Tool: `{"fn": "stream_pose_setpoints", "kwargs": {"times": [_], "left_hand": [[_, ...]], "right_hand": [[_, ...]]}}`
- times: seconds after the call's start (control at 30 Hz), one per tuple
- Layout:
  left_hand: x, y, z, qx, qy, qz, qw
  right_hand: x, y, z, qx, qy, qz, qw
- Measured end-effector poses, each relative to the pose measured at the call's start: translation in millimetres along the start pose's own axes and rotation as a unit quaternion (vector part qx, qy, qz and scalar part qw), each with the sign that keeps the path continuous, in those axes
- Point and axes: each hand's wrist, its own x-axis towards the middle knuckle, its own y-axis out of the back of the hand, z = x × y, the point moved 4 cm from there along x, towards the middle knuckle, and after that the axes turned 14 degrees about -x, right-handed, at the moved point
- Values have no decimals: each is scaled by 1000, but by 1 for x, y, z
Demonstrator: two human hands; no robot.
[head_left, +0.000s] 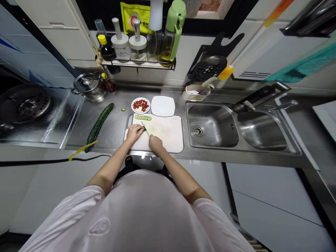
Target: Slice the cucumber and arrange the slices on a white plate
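Observation:
On the white cutting board point(170, 134), my left hand point(134, 133) is closed over a piece of cucumber point(142, 129), most of it hidden under the fingers. My right hand point(156, 144) grips a knife point(146, 130), its blade slanting up and left against the cucumber by my left fingertips. A row of cucumber slices point(143, 118) lies along the board's upper left. Behind the board are a plate of chopped red pieces point(141, 112) and a bare white plate point(163, 106). A long whole cucumber point(99, 126) rests on the counter to the left.
A small green cucumber end point(123, 109) lies left of the plates. A lidded steel pot point(90, 89) stands at the back left, with a stove burner point(23, 105) beyond. To the right is a double sink point(214, 124). A shelf point(136, 63) of bottles and jars hangs above.

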Motion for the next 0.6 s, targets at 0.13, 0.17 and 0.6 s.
{"fn": "stream_pose_setpoints", "kwargs": {"times": [0.13, 0.17, 0.6], "left_hand": [[0, 1, 1, 8, 2, 1, 1000], [-1, 1, 1, 9, 1, 1, 1000], [-3, -1, -2, -1, -7, 11, 1000]], "right_hand": [[7, 5, -4, 1, -2, 2, 1000], [7, 6, -4, 0, -1, 2, 1000], [-21, -21, 8, -22, -11, -6, 1000]]}}
